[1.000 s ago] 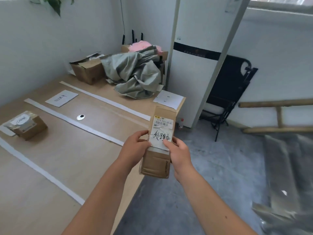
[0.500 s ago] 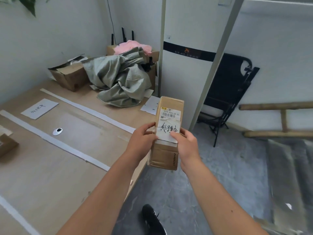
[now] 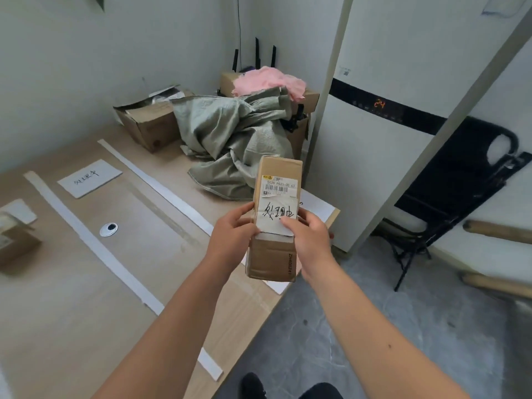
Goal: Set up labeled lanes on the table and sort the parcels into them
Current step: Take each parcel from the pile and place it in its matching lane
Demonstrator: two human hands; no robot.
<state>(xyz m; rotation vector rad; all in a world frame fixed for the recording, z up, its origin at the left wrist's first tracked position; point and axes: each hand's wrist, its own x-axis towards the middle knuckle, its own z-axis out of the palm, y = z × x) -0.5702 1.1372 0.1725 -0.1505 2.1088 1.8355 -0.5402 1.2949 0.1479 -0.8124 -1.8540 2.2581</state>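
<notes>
I hold a narrow brown cardboard parcel (image 3: 276, 174) upright over the table's right edge. It carries a barcode sticker and a white handwritten label. My left hand (image 3: 233, 237) grips its left side and my right hand (image 3: 308, 240) grips its right side, thumb on the label. White tape strips (image 3: 86, 237) (image 3: 161, 185) divide the wooden table (image 3: 72, 312) into lanes. A handwritten lane sheet (image 3: 89, 177) lies in the middle lane. Another sheet (image 3: 316, 207) shows behind the parcel. A second small parcel (image 3: 15, 246) sits at the left edge.
An open cardboard box (image 3: 149, 122), a crumpled grey-green sack (image 3: 233, 139) and a box with pink cloth (image 3: 267, 82) crowd the table's far end. A white appliance (image 3: 383, 125) and black folding chair (image 3: 460, 182) stand right. A round cable grommet (image 3: 108, 229) sits in the table.
The view has swung right and then back left. Both hands keep the same grip on the parcel, which has risen slightly and come closer.
</notes>
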